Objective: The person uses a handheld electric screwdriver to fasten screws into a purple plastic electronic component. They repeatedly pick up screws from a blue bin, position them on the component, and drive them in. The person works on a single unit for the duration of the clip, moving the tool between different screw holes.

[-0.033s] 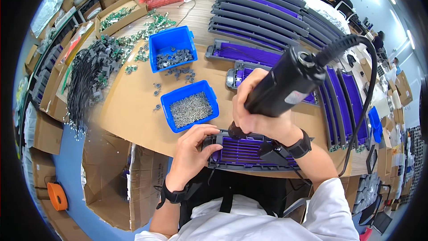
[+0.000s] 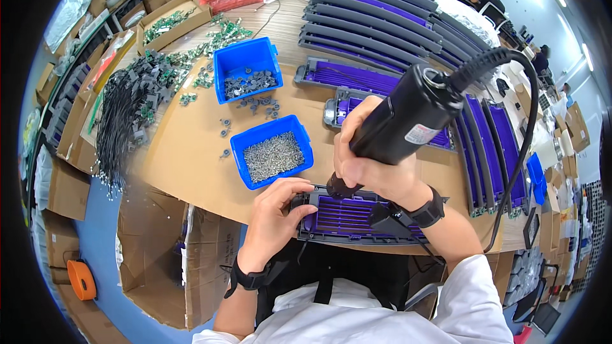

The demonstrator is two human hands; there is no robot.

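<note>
My right hand (image 2: 376, 165) is wrapped around a black corded electric screwdriver (image 2: 408, 114). Its tip end points down at the upper left part of a purple and dark grey slotted housing (image 2: 344, 220) at the table's near edge; the bit itself cannot be made out. At the housing's left end, my left hand (image 2: 274, 216) grips it between thumb and fingers. Just beyond this hand stands a blue bin of small silver screws (image 2: 274, 156). Farther back, a second blue bin (image 2: 245, 57) holds small grey round parts, with several more spilled in front of it.
Rows of purple and grey housings (image 2: 370, 19) fill the far and right sides. Black cables (image 2: 115, 127) and green circuit boards (image 2: 166, 25) are heaped at left. The screwdriver's cord (image 2: 534, 108) loops down the right side. An open cardboard box (image 2: 210, 274) stands below the table's left edge.
The screwdriver and my right hand have shifted very slightly. My left hand and the housing stay where they were.
</note>
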